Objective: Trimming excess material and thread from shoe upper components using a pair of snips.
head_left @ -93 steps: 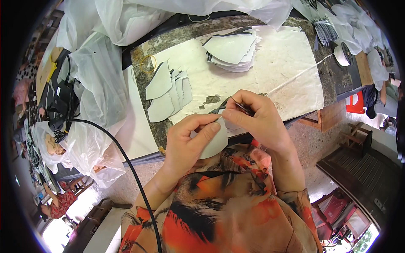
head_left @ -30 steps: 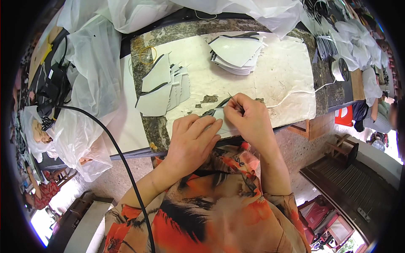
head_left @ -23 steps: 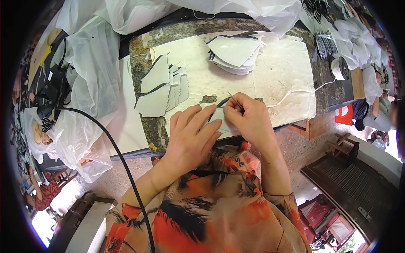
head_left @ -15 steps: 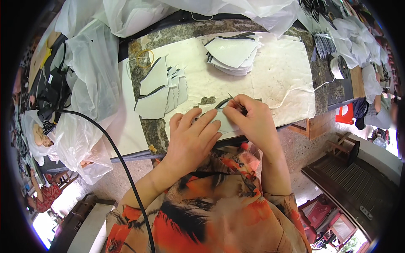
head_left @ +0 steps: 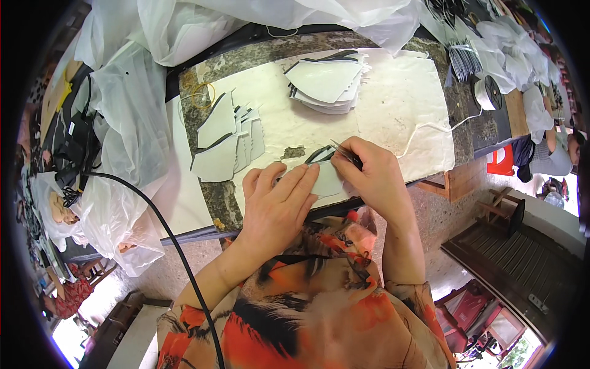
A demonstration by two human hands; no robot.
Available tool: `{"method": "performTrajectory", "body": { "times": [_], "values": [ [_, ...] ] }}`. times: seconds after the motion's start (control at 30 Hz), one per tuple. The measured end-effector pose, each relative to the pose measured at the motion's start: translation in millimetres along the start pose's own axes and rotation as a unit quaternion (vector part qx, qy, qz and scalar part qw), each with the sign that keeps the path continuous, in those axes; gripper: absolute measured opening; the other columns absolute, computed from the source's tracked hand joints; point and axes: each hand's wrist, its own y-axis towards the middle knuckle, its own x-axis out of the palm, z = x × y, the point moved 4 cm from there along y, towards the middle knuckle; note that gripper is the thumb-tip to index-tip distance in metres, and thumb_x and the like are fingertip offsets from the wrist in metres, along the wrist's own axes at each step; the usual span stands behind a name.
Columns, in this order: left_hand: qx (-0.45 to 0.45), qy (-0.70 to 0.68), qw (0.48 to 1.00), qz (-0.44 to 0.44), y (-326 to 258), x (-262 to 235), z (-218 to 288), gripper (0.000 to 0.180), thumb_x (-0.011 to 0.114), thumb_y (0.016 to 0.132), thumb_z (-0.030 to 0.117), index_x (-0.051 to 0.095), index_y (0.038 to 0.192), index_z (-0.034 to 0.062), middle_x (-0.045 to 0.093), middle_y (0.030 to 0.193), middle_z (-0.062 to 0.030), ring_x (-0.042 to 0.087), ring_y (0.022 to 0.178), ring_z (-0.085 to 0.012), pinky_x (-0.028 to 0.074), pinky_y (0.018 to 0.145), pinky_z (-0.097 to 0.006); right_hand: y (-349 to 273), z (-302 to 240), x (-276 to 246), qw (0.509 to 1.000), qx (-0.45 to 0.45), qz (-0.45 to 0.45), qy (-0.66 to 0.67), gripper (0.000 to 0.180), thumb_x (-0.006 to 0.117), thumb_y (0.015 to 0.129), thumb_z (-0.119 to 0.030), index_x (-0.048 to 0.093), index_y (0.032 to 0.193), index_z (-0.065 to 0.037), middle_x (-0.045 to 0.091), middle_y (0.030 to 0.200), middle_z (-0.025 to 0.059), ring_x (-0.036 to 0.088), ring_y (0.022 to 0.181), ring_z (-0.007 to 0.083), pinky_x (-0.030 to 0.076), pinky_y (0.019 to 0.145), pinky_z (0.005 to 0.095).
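Press the pale piece (head_left: 330,182) steadily by the near edge of the table (head_left: 217,200) with left hand (head_left: 273,202) spread, and gently guide the thin tool (head_left: 340,148), pinched in right hand (head_left: 373,174), beside the dark strip (head_left: 318,154).

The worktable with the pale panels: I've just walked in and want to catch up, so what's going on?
A person is working on a pale panel at the near side of the table. The left hand rests on it, fingers spread, while the right hand grips a thin metal tool by its dark-trimmed edge. Similar pieces lie in a stack farther back and a fanned group to the left. White cord runs from a spool toward the right hand.
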Motion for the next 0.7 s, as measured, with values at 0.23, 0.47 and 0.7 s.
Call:
{"method": "performTrajectory", "body": {
  "times": [0.23,0.47,0.7],
  "values": [
    [0.005,0.013,1.0,-0.023,6.2,-4.3,3.5,0.044,0.075,0.087,0.021,0.067,0.129,0.0109,0.065,0.121,-0.0024,0.055,0.11,-0.0264,0.036,0.101,-0.045,2.5,2.3,-5.2,0.999,-0.034,-0.012,-0.023,0.02,0.069,0.091,-0.018,0.066,0.094,0.001,0.067,0.079,0.0164,0.065,0.069,0.0287,0.051,0.066,0.0357],
    [0.019,0.033,0.997,-0.071,17.1,-9.0,8.6,0.045,0.073,0.086,0.018,0.063,0.13,0.0132,0.063,0.113,-0.0022,0.055,0.107,-0.0256,0.037,0.101,-0.046,8.3,1.7,-11.7,0.997,-0.049,0.007,-0.058,0.02,0.069,0.09,-0.019,0.066,0.095,0.0,0.068,0.082,0.0161,0.066,0.075,0.0339,0.051,0.07,0.0378],
    [0.032,0.036,0.996,-0.08,24.3,-9.9,12.0,0.043,0.069,0.086,0.014,0.066,0.128,0.0096,0.057,0.098,-0.0037,0.054,0.102,-0.0249,0.037,0.1,-0.046,12.1,5.2,-15.8,0.996,-0.02,0.007,-0.085,0.02,0.062,0.091,-0.021,0.064,0.094,-0.001,0.069,0.089,0.0197,0.066,0.085,0.0418,0.052,0.076,0.0486]
  ]
}}
